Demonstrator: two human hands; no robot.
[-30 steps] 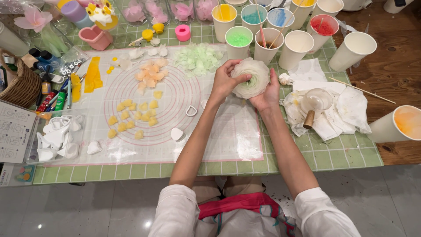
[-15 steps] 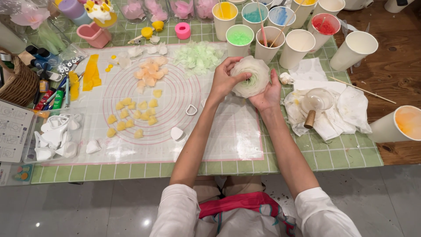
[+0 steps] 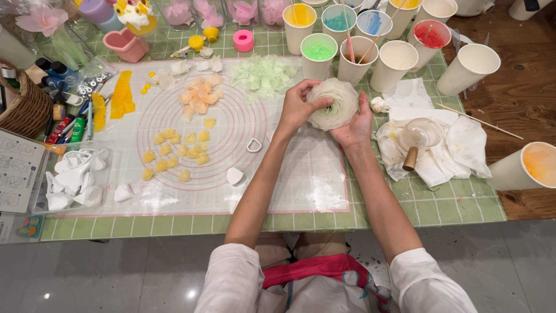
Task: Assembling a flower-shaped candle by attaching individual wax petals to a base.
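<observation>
Landmark: translucent silicone work mat (image 3: 301, 185) with pink concentric rings, lying on the green tiled table (image 3: 452, 208).
Flower: one round, many-layered pale white-green petal flower (image 3: 333, 103), held above the mat's far right corner.
Left hand: left hand (image 3: 296, 107) grips the flower's left side, fingers curled over its rim.
Right hand: right hand (image 3: 359, 123) cups the flower from the right and beneath, palm against it.
Yellow petals: about a dozen small yellow petal pieces (image 3: 174, 152), on the mat's rings, left of centre.
Orange petals: one loose cluster of pale orange petals (image 3: 200, 98), at the far side of the rings; count unclear.
Green petals: one heap of pale green petals (image 3: 263, 74), at the mat's far edge.
Cups: about ten white paper cups (image 3: 394, 61), beyond and right of the mat, several holding coloured contents.
Cutters: one small heart-shaped cutter (image 3: 253, 145), on the mat near its centre.
Cloth: one crumpled white cloth (image 3: 457, 145), right of the mat, under a clear glass bowl (image 3: 420, 133).
</observation>
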